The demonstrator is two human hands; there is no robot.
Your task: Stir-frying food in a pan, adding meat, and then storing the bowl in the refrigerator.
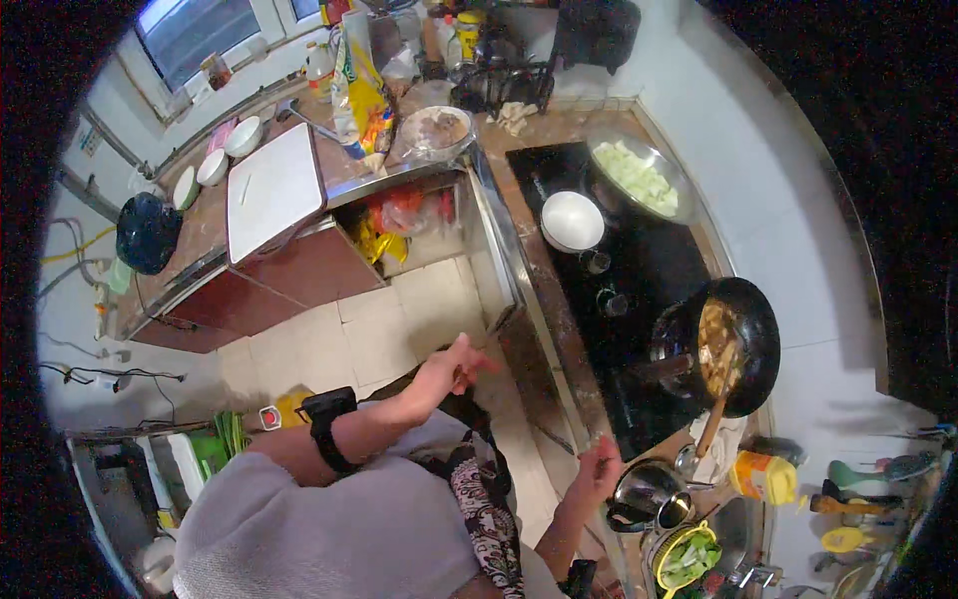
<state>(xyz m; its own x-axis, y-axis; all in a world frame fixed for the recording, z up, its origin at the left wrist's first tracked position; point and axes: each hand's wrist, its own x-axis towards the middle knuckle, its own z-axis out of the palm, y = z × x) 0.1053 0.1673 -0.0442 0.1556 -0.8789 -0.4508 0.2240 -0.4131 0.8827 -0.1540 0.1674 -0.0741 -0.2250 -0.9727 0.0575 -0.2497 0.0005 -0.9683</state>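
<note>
My left hand (465,365) is in the air over the tiled floor, before the counter, empty and with its fingers loosely apart. By the front edge of the counter is my right hand (599,468), its fingers curled and blurred; whether it holds something small I cannot tell. Closest to it is a shiny steel pot (636,487). Beyond, on the black cooktop (636,277), a dark wok (760,359) contains browned food pieces in sauce (717,341). A turner with a wooden handle (711,430) leans in the wok. A white bowl (572,222) stands farther along the cooktop.
Chopped pale green vegetable (636,176) fills a metal basin at the cooktop's far end. Leafy greens (692,558) lie in a yellow-rimmed strainer beside the sink. A white cutting board (275,191) overhangs the left counter. Below, a cabinet compartment (426,232) stands open.
</note>
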